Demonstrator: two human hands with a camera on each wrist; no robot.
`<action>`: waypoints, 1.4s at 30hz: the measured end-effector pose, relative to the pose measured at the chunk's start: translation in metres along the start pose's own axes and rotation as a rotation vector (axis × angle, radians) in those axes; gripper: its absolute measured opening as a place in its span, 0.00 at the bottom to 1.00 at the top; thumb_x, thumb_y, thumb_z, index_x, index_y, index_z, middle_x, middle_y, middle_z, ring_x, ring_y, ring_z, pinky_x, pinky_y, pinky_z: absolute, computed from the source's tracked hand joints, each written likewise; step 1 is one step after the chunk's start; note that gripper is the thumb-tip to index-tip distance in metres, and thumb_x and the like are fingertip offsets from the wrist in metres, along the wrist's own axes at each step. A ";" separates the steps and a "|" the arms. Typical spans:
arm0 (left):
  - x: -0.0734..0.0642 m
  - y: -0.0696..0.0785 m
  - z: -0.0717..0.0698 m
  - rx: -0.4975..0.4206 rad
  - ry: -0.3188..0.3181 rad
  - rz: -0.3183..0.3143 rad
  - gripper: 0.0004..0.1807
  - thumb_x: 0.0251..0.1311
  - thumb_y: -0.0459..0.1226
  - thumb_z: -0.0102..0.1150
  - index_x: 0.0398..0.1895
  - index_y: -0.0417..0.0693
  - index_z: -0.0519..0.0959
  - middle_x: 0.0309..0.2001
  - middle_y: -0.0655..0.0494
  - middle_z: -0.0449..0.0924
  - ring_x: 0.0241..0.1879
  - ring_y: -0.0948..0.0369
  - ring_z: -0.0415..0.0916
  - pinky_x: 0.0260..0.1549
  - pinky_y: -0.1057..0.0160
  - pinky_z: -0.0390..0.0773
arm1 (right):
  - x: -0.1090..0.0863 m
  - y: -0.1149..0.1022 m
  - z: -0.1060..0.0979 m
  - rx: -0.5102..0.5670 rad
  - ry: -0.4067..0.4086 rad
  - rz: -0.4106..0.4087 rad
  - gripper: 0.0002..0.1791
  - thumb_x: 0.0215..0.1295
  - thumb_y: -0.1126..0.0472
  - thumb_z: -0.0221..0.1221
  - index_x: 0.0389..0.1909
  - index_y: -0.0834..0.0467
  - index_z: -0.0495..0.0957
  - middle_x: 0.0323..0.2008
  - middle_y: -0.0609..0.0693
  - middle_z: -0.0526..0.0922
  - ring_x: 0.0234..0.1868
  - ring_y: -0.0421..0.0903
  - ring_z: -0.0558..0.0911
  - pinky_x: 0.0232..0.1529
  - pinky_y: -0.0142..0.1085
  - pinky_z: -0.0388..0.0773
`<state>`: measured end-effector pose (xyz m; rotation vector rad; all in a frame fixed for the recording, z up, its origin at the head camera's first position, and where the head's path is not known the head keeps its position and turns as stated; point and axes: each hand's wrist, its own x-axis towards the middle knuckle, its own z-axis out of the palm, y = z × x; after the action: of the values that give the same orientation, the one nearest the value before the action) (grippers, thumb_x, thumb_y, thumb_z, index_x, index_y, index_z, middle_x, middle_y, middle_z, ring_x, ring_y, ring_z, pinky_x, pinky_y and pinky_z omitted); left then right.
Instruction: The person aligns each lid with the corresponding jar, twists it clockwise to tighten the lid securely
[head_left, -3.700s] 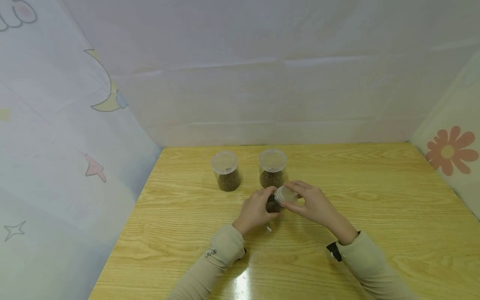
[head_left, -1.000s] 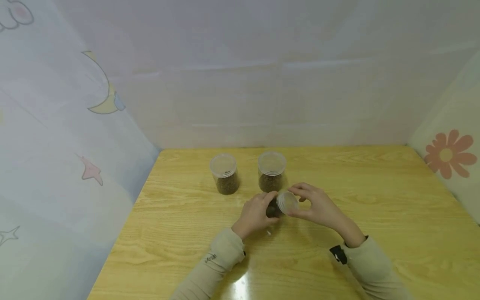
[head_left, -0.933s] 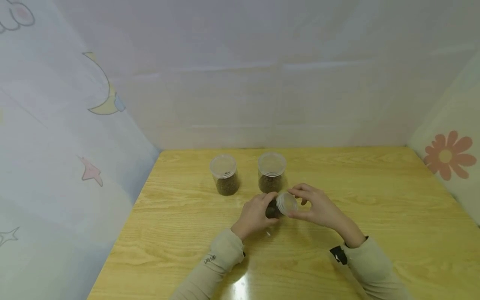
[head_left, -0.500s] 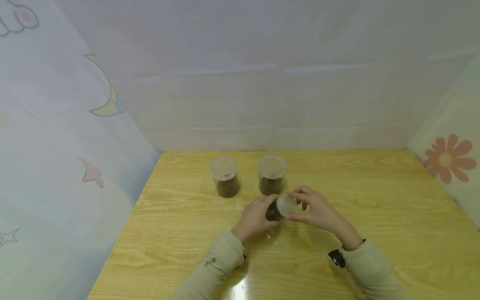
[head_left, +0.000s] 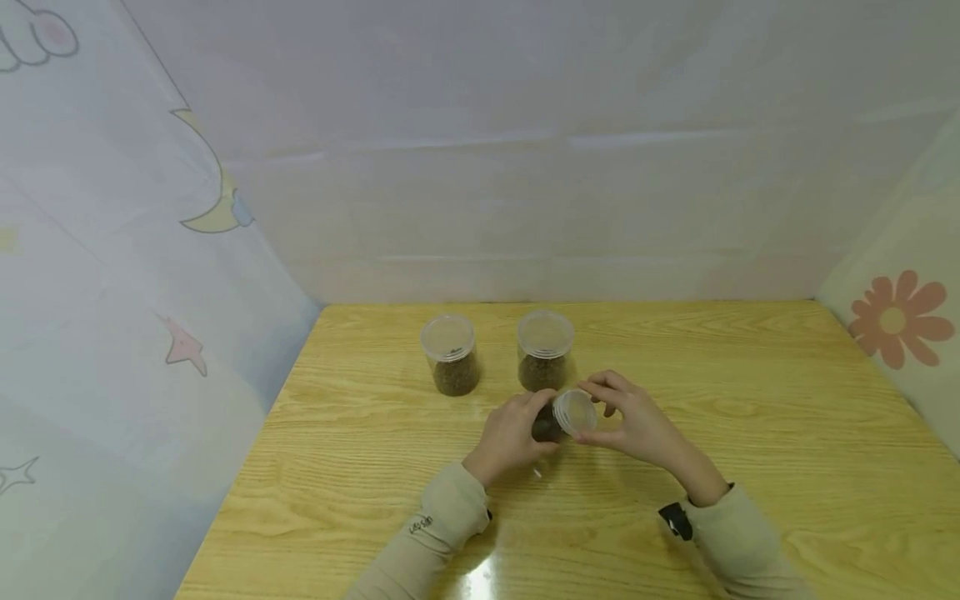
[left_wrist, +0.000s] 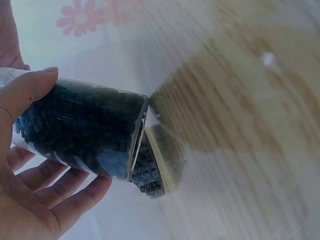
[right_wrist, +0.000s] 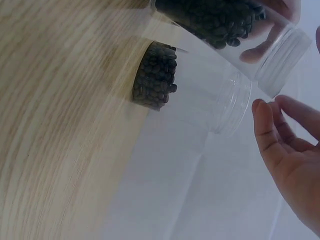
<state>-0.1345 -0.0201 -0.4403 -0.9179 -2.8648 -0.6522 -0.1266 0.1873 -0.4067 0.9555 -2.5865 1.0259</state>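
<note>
My left hand (head_left: 506,433) grips a clear jar (left_wrist: 80,125) partly filled with dark beans that look like coffee beans. This jar is held tilted, its lid end leaning to the right. Thumb and fingers wrap its body in the left wrist view. At the clear screw lid (head_left: 576,412), my right hand (head_left: 633,425) pinches the rim between thumb and fingertips. The lid sits on the jar's mouth; whether it is loose I cannot tell. In the right wrist view the right fingertips (right_wrist: 262,107) touch the lid's edge.
Two similar lidded jars of dark beans stand upright behind the hands, a left one (head_left: 455,375) and a right one (head_left: 543,371), the right one close to the held jar. A wood-grain table (head_left: 337,467) meets a pale wall covering (head_left: 465,208) at the back.
The right hand has shifted from spreading over the lid to holding its rim, with its fingers moving along the edge. The left hand keeps its grip on the jar, nearly still.
</note>
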 end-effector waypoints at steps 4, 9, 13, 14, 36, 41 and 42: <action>0.000 0.000 0.000 -0.003 0.006 0.011 0.39 0.42 0.45 0.72 0.59 0.49 0.66 0.50 0.54 0.75 0.47 0.58 0.75 0.40 0.62 0.77 | 0.000 0.003 -0.001 0.039 -0.026 -0.043 0.32 0.42 0.60 0.72 0.49 0.68 0.75 0.44 0.55 0.74 0.37 0.46 0.75 0.29 0.34 0.76; 0.001 0.000 -0.001 0.002 0.008 0.018 0.38 0.41 0.45 0.72 0.58 0.49 0.66 0.49 0.54 0.76 0.46 0.58 0.75 0.39 0.63 0.77 | 0.001 0.004 -0.001 0.052 -0.040 -0.051 0.29 0.44 0.60 0.71 0.49 0.67 0.75 0.44 0.54 0.75 0.36 0.43 0.73 0.28 0.34 0.75; 0.001 0.001 -0.002 0.005 0.002 0.007 0.38 0.42 0.45 0.72 0.58 0.50 0.66 0.49 0.54 0.76 0.46 0.58 0.75 0.39 0.63 0.77 | 0.001 0.006 0.002 0.048 -0.014 -0.027 0.29 0.43 0.60 0.71 0.48 0.67 0.76 0.42 0.53 0.76 0.34 0.42 0.73 0.27 0.35 0.75; 0.001 0.001 -0.002 0.006 0.000 0.004 0.38 0.42 0.45 0.72 0.59 0.50 0.66 0.49 0.54 0.76 0.46 0.58 0.75 0.39 0.63 0.77 | 0.001 0.007 0.002 0.049 -0.006 -0.018 0.29 0.42 0.60 0.71 0.48 0.67 0.76 0.42 0.53 0.76 0.34 0.42 0.73 0.27 0.36 0.75; 0.001 0.001 0.000 0.002 0.008 -0.005 0.39 0.41 0.44 0.73 0.58 0.50 0.66 0.49 0.54 0.76 0.46 0.59 0.75 0.39 0.63 0.77 | -0.002 0.009 0.000 0.066 -0.030 -0.056 0.32 0.41 0.63 0.71 0.51 0.67 0.74 0.45 0.55 0.75 0.37 0.46 0.74 0.27 0.33 0.73; 0.001 0.000 0.001 0.009 0.005 -0.008 0.39 0.41 0.45 0.73 0.59 0.50 0.66 0.49 0.54 0.76 0.46 0.58 0.75 0.39 0.63 0.77 | -0.001 0.010 0.000 0.060 -0.022 -0.056 0.31 0.40 0.64 0.72 0.49 0.67 0.75 0.43 0.54 0.76 0.35 0.44 0.74 0.26 0.32 0.73; 0.001 0.000 0.001 0.009 0.004 -0.008 0.39 0.41 0.45 0.73 0.59 0.50 0.66 0.49 0.54 0.76 0.46 0.58 0.75 0.39 0.63 0.77 | -0.001 0.009 0.001 0.060 -0.016 -0.050 0.31 0.39 0.63 0.72 0.48 0.67 0.75 0.42 0.53 0.76 0.34 0.44 0.74 0.26 0.31 0.73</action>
<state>-0.1351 -0.0191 -0.4405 -0.9038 -2.8673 -0.6403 -0.1316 0.1924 -0.4124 1.0418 -2.5445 1.0922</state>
